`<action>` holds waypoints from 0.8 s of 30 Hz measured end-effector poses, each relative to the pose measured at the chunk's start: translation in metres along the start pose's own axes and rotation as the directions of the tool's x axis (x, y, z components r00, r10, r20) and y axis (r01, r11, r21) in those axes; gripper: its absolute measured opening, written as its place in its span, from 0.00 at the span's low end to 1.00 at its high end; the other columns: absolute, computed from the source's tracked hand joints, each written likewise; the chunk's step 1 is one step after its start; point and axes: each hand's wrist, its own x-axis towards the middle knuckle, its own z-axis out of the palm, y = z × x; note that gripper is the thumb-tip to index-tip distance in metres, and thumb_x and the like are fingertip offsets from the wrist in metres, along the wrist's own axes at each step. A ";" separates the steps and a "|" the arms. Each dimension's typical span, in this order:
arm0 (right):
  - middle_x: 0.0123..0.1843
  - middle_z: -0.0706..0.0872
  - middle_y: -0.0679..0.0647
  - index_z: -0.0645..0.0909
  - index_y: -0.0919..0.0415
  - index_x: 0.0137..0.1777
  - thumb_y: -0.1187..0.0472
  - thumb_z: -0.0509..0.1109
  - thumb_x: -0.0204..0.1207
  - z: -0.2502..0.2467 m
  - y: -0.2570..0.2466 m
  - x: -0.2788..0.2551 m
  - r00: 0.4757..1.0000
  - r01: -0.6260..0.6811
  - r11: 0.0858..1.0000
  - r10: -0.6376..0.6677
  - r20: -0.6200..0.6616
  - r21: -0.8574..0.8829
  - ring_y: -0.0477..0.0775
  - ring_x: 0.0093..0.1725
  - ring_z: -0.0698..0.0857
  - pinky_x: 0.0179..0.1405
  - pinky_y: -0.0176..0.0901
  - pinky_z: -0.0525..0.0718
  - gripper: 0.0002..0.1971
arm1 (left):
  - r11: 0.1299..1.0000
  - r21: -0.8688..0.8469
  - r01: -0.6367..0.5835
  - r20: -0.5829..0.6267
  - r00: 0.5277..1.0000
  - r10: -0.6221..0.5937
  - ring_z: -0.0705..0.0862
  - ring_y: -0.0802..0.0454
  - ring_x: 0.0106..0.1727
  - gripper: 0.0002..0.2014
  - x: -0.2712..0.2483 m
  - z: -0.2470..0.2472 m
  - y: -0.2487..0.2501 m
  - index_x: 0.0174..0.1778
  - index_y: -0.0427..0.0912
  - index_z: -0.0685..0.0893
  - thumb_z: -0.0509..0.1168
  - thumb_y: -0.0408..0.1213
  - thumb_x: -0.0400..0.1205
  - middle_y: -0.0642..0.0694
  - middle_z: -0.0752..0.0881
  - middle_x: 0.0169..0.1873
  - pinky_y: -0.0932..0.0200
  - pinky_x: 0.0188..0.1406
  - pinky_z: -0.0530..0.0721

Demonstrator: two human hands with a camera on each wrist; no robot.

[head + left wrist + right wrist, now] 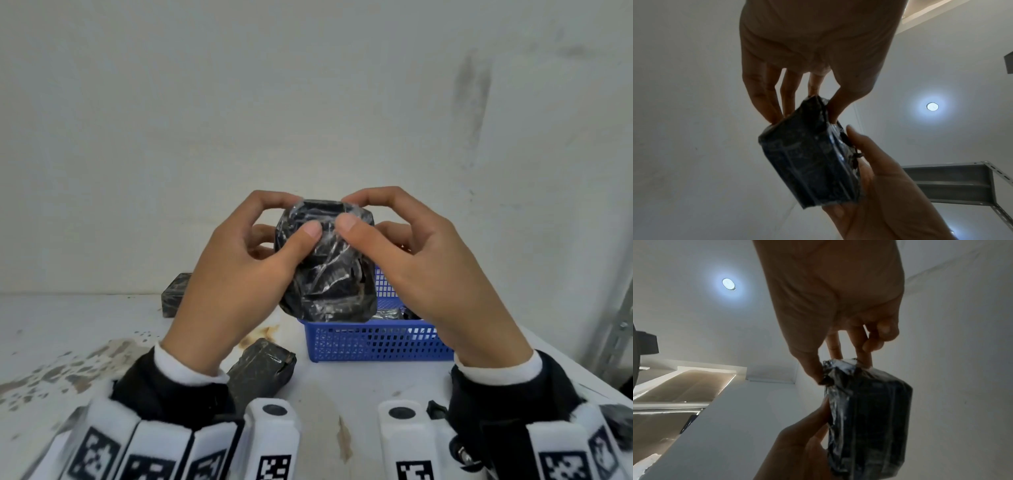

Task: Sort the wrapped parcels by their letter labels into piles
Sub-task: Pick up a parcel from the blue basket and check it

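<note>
1. Both hands, left (239,270) and right (431,270), grip one black wrapped parcel (329,260) above the blue basket (376,342).
2. Two parcels lie apart on the worktop (376,404), one near (263,366), one farther back (176,294); more remain in the basket, so sorting looks barely begun.
3. No letter label is legible.

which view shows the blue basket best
Head view: the basket stands on the table behind the held parcel, its front wall plain, more parcels inside. Both wrist views look up at the ceiling and miss it.
</note>
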 end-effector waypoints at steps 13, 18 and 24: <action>0.60 0.89 0.43 0.79 0.39 0.68 0.43 0.75 0.70 -0.001 0.004 0.002 0.999 -0.020 0.995 0.016 0.038 0.093 0.55 0.30 0.91 0.31 0.41 0.85 0.25 | 0.994 -0.092 0.063 0.043 0.997 -0.059 0.88 0.54 0.58 0.29 0.000 0.001 0.000 0.65 0.55 0.83 0.71 0.65 0.71 0.58 0.88 0.59 0.42 0.60 0.86; 0.61 0.89 0.43 0.80 0.40 0.67 0.41 0.73 0.66 -0.004 0.003 0.001 0.999 0.023 0.994 -0.027 0.039 0.106 0.55 0.34 0.92 0.40 0.47 0.89 0.27 | 0.983 -0.180 0.046 0.042 0.998 -0.039 0.90 0.51 0.55 0.20 0.001 -0.001 0.000 0.60 0.50 0.85 0.71 0.50 0.74 0.47 0.90 0.54 0.49 0.56 0.89; 0.59 0.89 0.46 0.83 0.46 0.61 0.49 0.75 0.74 -0.006 0.005 0.002 0.998 0.046 0.992 -0.050 0.033 0.115 0.60 0.35 0.90 0.38 0.41 0.86 0.16 | 0.976 -0.216 -0.004 0.030 0.999 0.011 0.91 0.50 0.51 0.18 0.001 0.000 0.000 0.57 0.48 0.84 0.69 0.50 0.73 0.43 0.89 0.53 0.48 0.56 0.89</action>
